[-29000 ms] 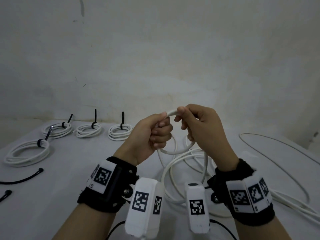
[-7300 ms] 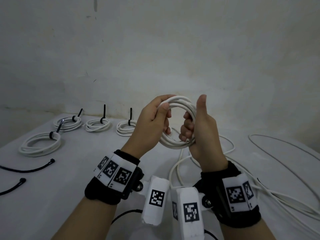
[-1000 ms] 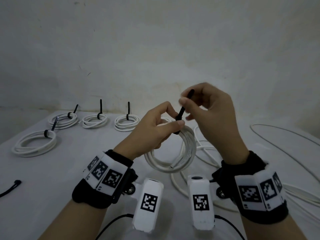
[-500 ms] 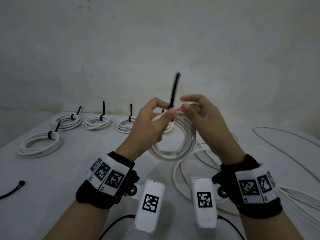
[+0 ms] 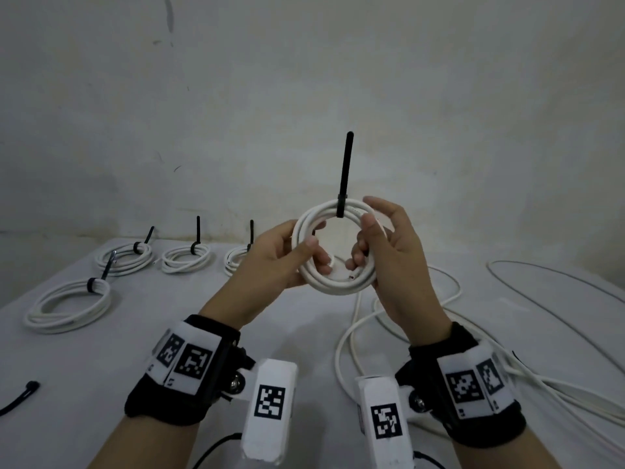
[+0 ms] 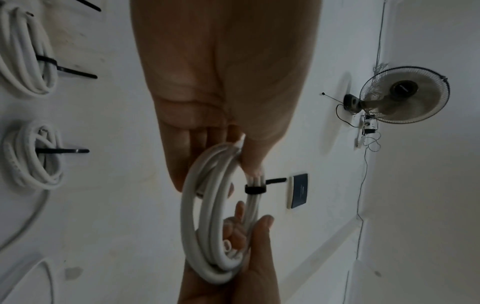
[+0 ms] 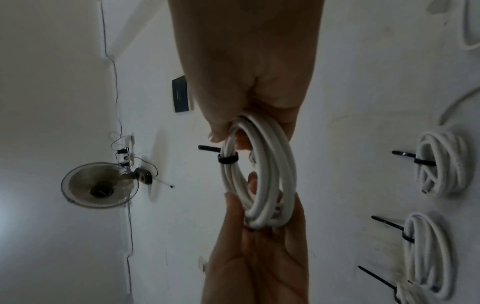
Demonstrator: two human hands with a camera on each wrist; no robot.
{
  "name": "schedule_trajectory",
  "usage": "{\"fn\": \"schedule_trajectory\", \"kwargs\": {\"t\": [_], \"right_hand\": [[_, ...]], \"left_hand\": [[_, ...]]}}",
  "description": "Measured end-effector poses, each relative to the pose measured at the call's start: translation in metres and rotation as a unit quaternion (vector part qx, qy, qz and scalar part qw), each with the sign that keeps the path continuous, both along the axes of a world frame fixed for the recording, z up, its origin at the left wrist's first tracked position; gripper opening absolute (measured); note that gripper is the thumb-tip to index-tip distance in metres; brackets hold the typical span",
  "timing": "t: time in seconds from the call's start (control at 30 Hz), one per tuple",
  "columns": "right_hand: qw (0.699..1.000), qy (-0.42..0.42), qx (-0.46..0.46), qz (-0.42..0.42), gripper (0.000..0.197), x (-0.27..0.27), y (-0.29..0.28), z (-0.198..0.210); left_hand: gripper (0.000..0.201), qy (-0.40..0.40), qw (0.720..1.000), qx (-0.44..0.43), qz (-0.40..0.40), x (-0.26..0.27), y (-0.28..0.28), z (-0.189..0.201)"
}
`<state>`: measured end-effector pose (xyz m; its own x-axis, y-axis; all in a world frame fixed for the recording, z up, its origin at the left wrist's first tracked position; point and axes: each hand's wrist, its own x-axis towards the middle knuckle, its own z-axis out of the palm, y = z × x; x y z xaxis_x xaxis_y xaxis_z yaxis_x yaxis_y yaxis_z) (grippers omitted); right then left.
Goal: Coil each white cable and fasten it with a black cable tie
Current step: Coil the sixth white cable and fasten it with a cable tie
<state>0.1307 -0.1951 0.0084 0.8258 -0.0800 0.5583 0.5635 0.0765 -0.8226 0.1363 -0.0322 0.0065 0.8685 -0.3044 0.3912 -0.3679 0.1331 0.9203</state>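
Dim, flat, greyish light throughout; soft shadows, slight noise, wide-angle bending at edges, wrist views darker near palms.

Head view looks down; wrist views, close, share the coil [image 6: 215,216].

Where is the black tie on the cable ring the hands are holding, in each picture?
Head: black cable tie at the top of the held coil, tail pointing up.
Left wrist: right of centre, tail pointing right.
Right wrist: left of centre, tail pointing left.
Shared landmark: the held coil itself.
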Motion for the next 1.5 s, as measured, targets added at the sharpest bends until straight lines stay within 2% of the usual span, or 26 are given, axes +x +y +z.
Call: {"fn": "schedule_trajectory", "kwargs": {"t": [0.13,0.23,0.33,0.5,0.7,0.83,0.97,1.07,1.13,1.2,1.27,1.4,1.5], "right_hand": [[0.984,-0.082,-0.117,-0.102,0.015,-0.002,-0.001,0.000],[0.973,-0.098,-0.153,-0.144,0.011,-0.003,-0.004,0.000],[0.970,-0.100,-0.157,-0.158,0.011,-0.003,-0.004,-0.001],[0.979,-0.072,-0.135,-0.135,0.009,-0.001,-0.003,-0.001],[0.978,-0.051,-0.113,-0.168,0.003,0.003,-0.017,0.006],[0.960,-0.062,-0.142,-0.233,0.018,0.006,-0.026,0.006],[0.952,-0.062,-0.149,-0.260,0.021,0.008,-0.027,0.006],[0.962,-0.044,-0.134,-0.235,0.016,0.009,-0.023,0.007],[0.979,-0.002,-0.125,-0.163,0.017,0.007,-0.019,0.006],[0.989,0.047,-0.113,-0.086,0.028,0.003,-0.014,0.003],[0.992,0.046,-0.102,-0.057,0.022,0.002,-0.009,0.000],[0.996,0.043,-0.039,-0.062,0.014,0.006,-0.001,-0.010],[0.997,0.075,-0.005,-0.035,0.012,0.007,0.011,-0.022]], "left_hand": [[0.023,-0.025,0.999,0.030,0.018,-0.002,-0.005,-0.001],[0.026,-0.031,0.999,0.037,0.017,-0.002,-0.008,-0.001],[0.027,-0.025,0.999,0.039,0.013,-0.002,-0.011,-0.003],[0.024,-0.025,0.999,0.035,0.025,0.000,-0.012,-0.005],[0.023,-0.014,0.994,0.104,-0.014,-0.002,-0.011,-0.005],[0.022,-0.004,0.991,0.126,-0.036,-0.006,-0.015,-0.005],[0.024,0.002,0.991,0.125,-0.043,-0.007,-0.015,-0.005],[0.023,-0.011,0.993,0.113,-0.019,-0.004,-0.015,-0.006],[0.023,-0.008,0.996,0.084,0.009,0.000,-0.014,-0.007],[0.023,0.002,0.998,0.048,0.040,0.004,-0.012,-0.008],[0.025,0.012,0.998,0.026,0.048,0.006,-0.009,-0.007],[0.032,0.035,0.995,0.079,0.040,0.003,0.002,-0.005],[0.044,0.008,0.988,0.147,0.054,-0.003,0.015,-0.011]]}}
